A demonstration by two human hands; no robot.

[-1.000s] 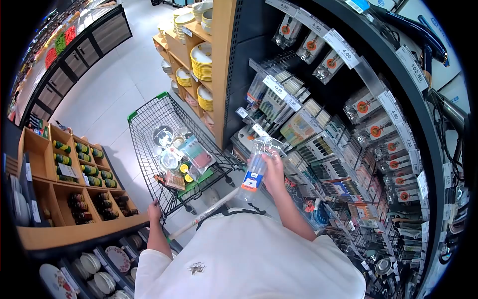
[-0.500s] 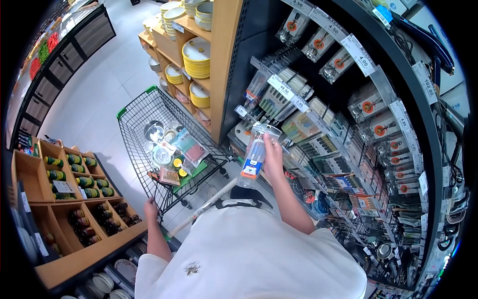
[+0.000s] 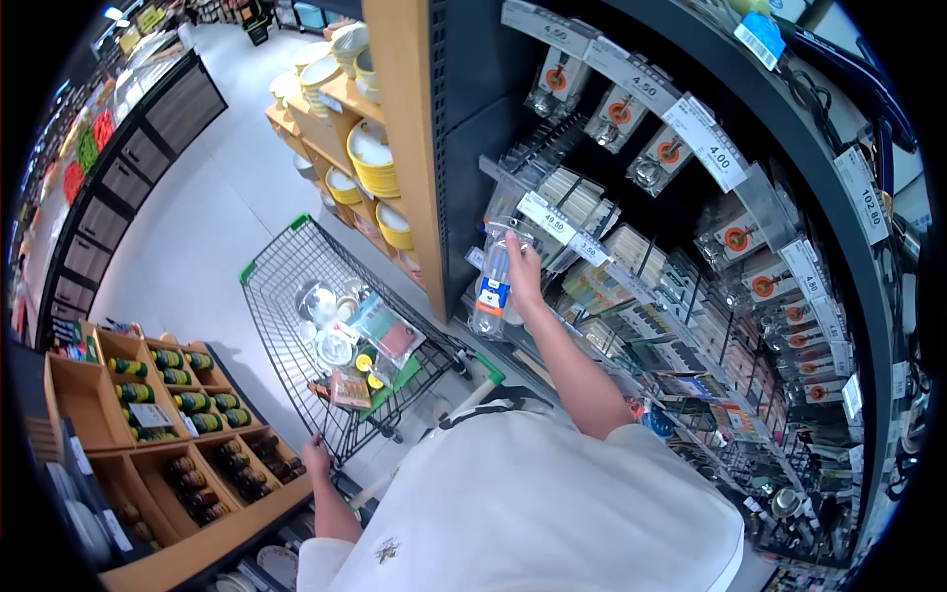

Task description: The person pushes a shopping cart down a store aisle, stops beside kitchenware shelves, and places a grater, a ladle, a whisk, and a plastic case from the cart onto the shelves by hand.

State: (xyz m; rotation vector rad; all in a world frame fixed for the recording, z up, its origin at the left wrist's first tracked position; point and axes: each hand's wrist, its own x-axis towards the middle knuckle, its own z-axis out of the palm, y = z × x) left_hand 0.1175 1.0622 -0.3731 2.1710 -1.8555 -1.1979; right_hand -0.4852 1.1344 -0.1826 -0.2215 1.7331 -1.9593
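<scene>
My right hand (image 3: 523, 273) grips the top of a clear plastic package (image 3: 490, 296) with a blue and orange label. Its contents are hard to make out. The package hangs upright in front of the rack's front-left edge, just below a 49.50 price tag (image 3: 553, 219). Down at the left, my left hand (image 3: 316, 456) is closed on the near side rim of a wire shopping cart (image 3: 281, 335). Inside the cart lie metal and clear bowls (image 3: 333, 348), a plastic bag with a pinkish item (image 3: 388, 329), yellow-capped items (image 3: 371, 371) and a small flat pack (image 3: 349, 388).
Hanging packs of utensils (image 3: 660, 161) and boxed sets fill the rack on my right. A wooden shelf (image 3: 355, 202) holds stacked yellow-rimmed bowls (image 3: 370, 158). At the lower left stands a wooden display (image 3: 99, 474) with jars and bottles. A floor aisle (image 3: 222, 187) runs beyond the cart.
My right hand has reached farther out with the package, bringing it closer to the rack's left edge. My view has shifted, and the left hand stays at the cart's rim.
</scene>
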